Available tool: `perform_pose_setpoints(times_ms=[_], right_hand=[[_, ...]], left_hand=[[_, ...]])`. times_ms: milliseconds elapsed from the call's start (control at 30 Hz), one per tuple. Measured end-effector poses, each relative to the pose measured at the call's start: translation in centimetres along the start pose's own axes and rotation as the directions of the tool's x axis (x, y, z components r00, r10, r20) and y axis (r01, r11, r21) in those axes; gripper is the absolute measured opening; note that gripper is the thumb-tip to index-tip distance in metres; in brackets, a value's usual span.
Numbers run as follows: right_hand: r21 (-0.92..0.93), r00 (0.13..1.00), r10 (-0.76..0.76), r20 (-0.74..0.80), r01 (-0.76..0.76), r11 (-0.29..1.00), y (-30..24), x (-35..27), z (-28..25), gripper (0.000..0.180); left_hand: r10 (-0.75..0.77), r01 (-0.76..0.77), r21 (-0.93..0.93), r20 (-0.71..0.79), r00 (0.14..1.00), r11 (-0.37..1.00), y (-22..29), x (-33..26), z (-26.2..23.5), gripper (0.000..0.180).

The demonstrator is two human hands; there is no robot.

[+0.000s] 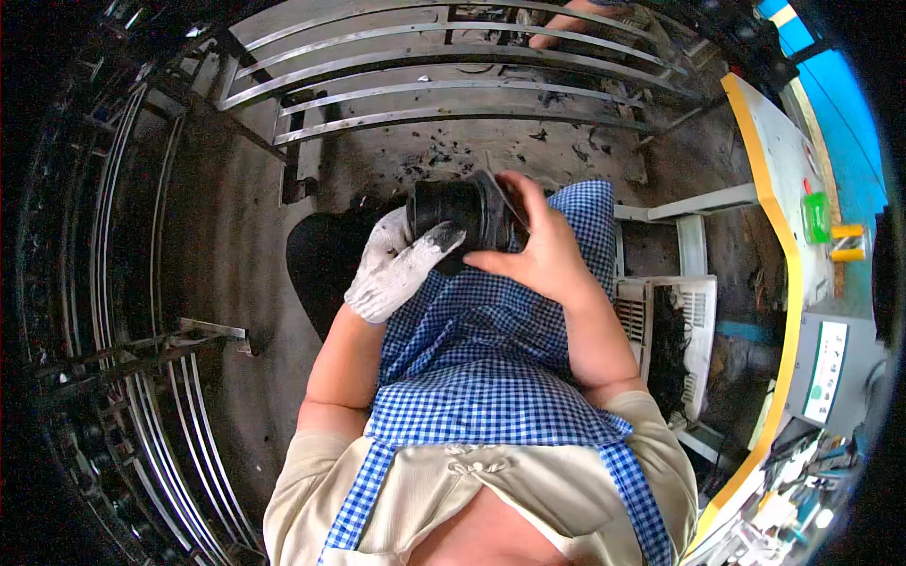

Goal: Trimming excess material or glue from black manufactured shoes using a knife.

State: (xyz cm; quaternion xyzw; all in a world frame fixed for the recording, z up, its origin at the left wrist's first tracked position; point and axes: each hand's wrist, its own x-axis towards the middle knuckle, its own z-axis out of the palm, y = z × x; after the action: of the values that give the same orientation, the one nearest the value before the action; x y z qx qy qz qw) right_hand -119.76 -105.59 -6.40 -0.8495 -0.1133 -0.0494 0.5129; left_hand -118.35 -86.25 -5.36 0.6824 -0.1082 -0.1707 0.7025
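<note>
Above my lap I hold a black, roughly cylindrical part point(448, 209) with ridges and a wider end at the right; it looks like moulded rubber, though its exact kind cannot be told. My left hand point(396, 264), in a white knitted glove with a blackened thumb, grips its left side. The bare right hand point(543, 245) is curled round the wider right end, thumb below and fingers above. Some of those fingertips are hidden behind the part. A blue-and-white checked apron point(481, 377) covers my lap beneath.
Metal racks point(444, 66) stand ahead, with another person's arm point(566, 24) beyond them. More rails point(118, 217) line the left. Black scraps point(444, 156) litter the floor. At right are a white plastic crate point(696, 349) and a yellow-edged table point(779, 226) bearing a green object point(814, 217).
</note>
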Motion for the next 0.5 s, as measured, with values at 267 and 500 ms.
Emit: perform_pose_setpoints(times_ms=[267, 500], right_hand=[[-0.4, 0.938, -0.346, -0.007, 0.314, 0.861, -2.5, -0.1, -1.1, 0.034], [-0.429, 0.871, -0.492, 0.004, 0.446, 0.786, -1.9, 1.1, -0.9, 0.024]], left_hand=[[0.295, -0.27, 0.329, -0.026, 0.955, 0.905, -1.0, -1.1, 0.2, 0.022], [0.379, -0.274, 0.68, -0.006, 0.925, 0.68, -0.3, -1.3, 0.6, 0.019]])
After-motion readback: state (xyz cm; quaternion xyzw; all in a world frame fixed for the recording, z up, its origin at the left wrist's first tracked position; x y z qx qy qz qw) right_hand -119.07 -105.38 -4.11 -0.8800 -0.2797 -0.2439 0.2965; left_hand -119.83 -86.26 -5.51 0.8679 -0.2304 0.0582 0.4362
